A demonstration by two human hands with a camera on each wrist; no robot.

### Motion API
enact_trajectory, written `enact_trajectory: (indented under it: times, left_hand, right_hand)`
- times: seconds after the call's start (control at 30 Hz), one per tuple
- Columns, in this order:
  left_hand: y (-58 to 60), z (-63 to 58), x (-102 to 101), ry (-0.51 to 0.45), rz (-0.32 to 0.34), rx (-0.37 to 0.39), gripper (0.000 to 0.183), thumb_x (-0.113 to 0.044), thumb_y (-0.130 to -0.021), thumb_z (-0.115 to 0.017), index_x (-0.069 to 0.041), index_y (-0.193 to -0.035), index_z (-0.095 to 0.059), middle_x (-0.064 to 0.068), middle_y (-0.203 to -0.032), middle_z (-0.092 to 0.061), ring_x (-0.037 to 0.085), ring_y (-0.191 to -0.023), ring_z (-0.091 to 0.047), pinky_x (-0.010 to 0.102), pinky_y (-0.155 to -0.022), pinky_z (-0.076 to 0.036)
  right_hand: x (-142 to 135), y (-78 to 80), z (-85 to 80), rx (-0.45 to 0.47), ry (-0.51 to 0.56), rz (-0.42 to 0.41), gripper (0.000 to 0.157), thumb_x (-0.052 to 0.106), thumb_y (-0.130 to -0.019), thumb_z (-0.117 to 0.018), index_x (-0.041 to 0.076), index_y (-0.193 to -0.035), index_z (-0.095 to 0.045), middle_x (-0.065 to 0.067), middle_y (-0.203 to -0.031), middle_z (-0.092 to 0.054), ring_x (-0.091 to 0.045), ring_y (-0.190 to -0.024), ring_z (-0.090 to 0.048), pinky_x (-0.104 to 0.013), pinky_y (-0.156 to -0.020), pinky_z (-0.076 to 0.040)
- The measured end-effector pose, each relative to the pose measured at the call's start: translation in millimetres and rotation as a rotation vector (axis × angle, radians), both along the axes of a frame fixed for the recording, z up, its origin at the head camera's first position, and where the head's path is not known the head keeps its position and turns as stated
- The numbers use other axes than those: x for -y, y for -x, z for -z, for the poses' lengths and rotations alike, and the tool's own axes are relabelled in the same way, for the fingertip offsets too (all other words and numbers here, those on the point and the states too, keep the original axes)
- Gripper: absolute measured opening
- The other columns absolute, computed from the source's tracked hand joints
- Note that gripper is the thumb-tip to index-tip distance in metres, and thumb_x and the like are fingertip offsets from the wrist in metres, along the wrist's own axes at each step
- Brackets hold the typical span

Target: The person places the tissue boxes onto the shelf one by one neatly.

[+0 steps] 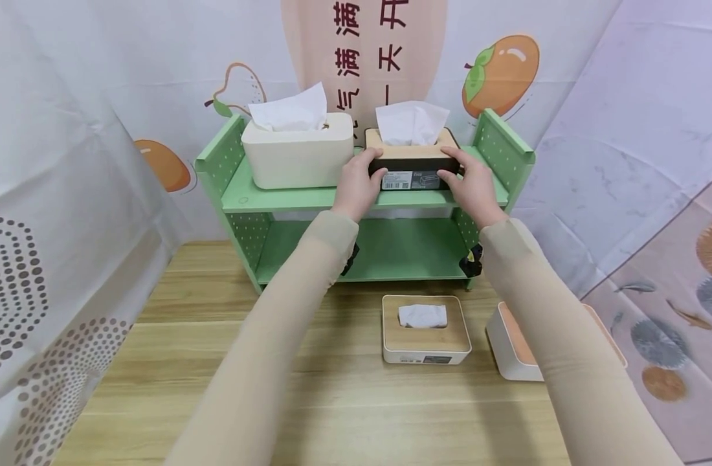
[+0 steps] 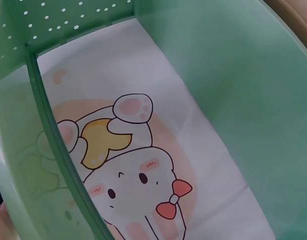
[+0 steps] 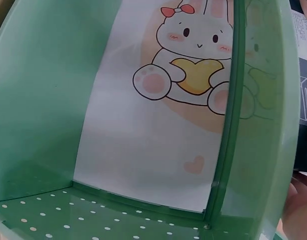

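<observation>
A black tissue box (image 1: 414,165) with a light wooden lid sits on the upper shelf, a white tissue standing up from its slot. My left hand (image 1: 358,184) grips its left end, thumb on the front and fingers on the lid. At the opposite end my right hand (image 1: 475,189) holds it the same way. The right wrist view catches the labelled side of the black tissue box (image 3: 305,95) at its edge, beside part of the right hand (image 3: 298,212). In the left wrist view only a sliver of the left hand shows at the lower left.
A cream tissue box (image 1: 300,158) stands left on the same green two-tier shelf (image 1: 414,246). On the wooden table (image 1: 216,362) are a white tissue box with wooden top (image 1: 393,356) and another white box (image 1: 510,356), partly hidden by the right sleeve. A patterned cloth (image 1: 158,65) hangs behind.
</observation>
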State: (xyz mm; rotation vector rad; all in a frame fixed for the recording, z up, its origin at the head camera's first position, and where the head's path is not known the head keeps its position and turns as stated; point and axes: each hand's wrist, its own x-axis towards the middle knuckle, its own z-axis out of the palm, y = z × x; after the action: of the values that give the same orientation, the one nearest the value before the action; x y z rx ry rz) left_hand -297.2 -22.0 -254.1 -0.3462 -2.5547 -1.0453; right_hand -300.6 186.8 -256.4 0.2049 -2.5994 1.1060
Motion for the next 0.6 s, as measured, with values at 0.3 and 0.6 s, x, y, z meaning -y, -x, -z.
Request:
enact_trajectory:
  times: [0.3,0.6]
  left_hand:
    - [4.0,-0.3,-1.3,0.003,-0.007,0.018,0.038,-0.022,-0.094,-0.054,-0.014,-0.131,-0.051,0.003,-0.138,-0.05,0.017,-0.137,-0.035,0.027,-0.112,-0.029]
    - [10.6,-1.9,-3.2,0.006,-0.025,0.032,0.037,-0.021,-0.094,-0.054,-0.015,-0.131,-0.05,0.004,-0.14,-0.048,0.019,-0.139,-0.032,0.028,-0.113,-0.028]
  right_hand:
    - [2.3,2.7,0.9,-0.004,-0.002,0.013,0.047,0.017,-0.093,-0.056,0.023,-0.138,-0.046,-0.009,-0.146,-0.041,-0.029,-0.132,-0.041,-0.041,-0.106,-0.038]
    - [3.5,6.4,0.4,-0.025,-0.03,0.031,0.047,0.02,-0.093,-0.056,0.025,-0.138,-0.045,-0.009,-0.144,-0.043,-0.028,-0.131,-0.042,-0.042,-0.105,-0.038]
